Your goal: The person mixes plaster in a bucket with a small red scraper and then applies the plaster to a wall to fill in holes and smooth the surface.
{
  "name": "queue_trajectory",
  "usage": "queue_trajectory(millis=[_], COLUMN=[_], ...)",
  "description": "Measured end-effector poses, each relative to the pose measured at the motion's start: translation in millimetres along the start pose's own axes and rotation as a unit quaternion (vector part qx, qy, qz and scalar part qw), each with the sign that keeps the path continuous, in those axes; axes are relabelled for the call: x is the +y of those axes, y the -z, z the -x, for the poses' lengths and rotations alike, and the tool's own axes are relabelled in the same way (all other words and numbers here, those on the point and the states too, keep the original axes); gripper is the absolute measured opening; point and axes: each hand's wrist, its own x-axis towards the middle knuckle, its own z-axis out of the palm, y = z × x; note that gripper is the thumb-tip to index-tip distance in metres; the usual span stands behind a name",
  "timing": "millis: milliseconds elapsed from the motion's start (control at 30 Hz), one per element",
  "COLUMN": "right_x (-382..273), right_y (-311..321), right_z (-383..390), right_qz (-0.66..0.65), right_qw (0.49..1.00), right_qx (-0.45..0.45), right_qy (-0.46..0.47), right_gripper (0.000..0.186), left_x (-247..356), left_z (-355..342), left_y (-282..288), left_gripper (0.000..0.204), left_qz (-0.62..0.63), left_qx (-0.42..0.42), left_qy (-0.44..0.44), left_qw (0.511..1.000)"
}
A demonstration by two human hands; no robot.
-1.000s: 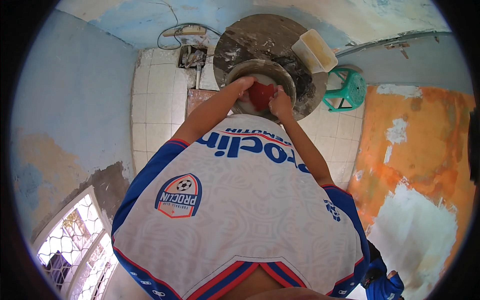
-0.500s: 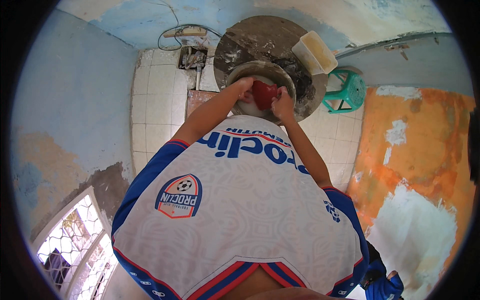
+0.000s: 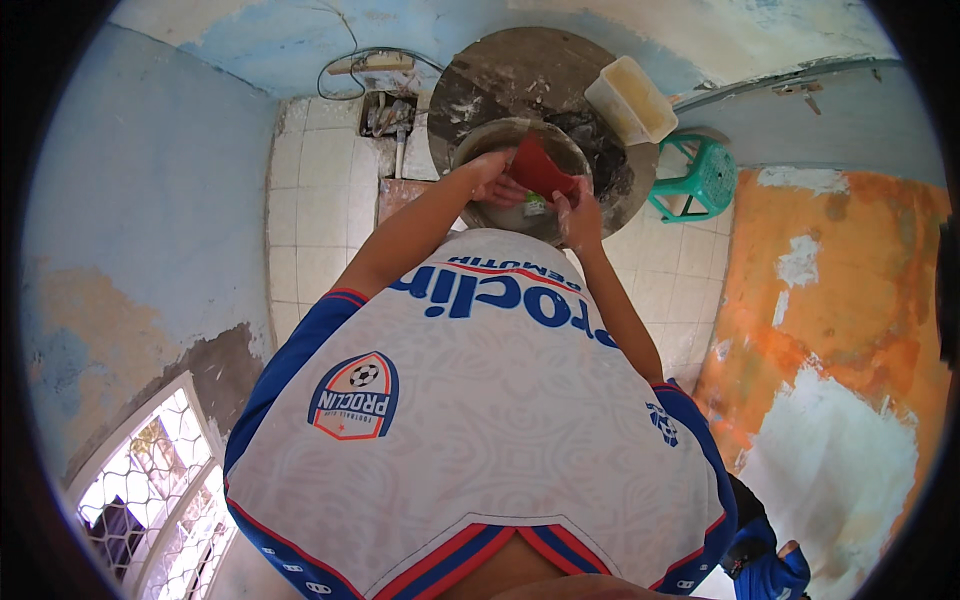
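Over a grimy round bucket (image 3: 479, 137) with cloudy contents, a thin red piece (image 3: 538, 165) is held tilted between my two hands. The fingers of my left hand (image 3: 493, 182) curl at its left side, and my right hand (image 3: 576, 214) grips its lower right end. A small green item (image 3: 534, 204) shows beneath the red piece inside the bucket; I cannot make out what it is. The bucket stands on a large, stained round board (image 3: 490, 70).
A pale plastic tub (image 3: 628, 98) sits on the board's right side. Beside it is a green stool (image 3: 698, 180). Pipework (image 3: 390, 117) lies in a floor recess to the left. Patchy walls surround me, with a barred window (image 3: 150, 490) and some blue clothing (image 3: 768, 565) low at the right.
The red piece has risen and tilted, its top moving up. My right hand has shifted right and slightly down. The green item beneath has come into view.
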Motion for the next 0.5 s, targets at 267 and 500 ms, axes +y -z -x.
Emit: queue_trajectory(millis=[267, 500], right_x=[-1.5, -3.8], right_y=[0.4, 10.5], right_z=[1.3, 3.7], right_qz=[-0.024, 0.040], right_qw=[0.999, 0.996], right_qx=[-0.007, 0.042], right_qy=[0.033, 0.062], right_gripper=[0.019, 0.018], left_x=[-8.9, -10.3], left_z=[-11.5, -24.2], left_y=[9.4, 5.1], left_gripper=[0.044, 0.034], left_qz=[-0.060, -0.064], left_qx=[-0.057, 0.106], left_qy=[-0.057, -0.028], left_qw=[0.995, 0.992])
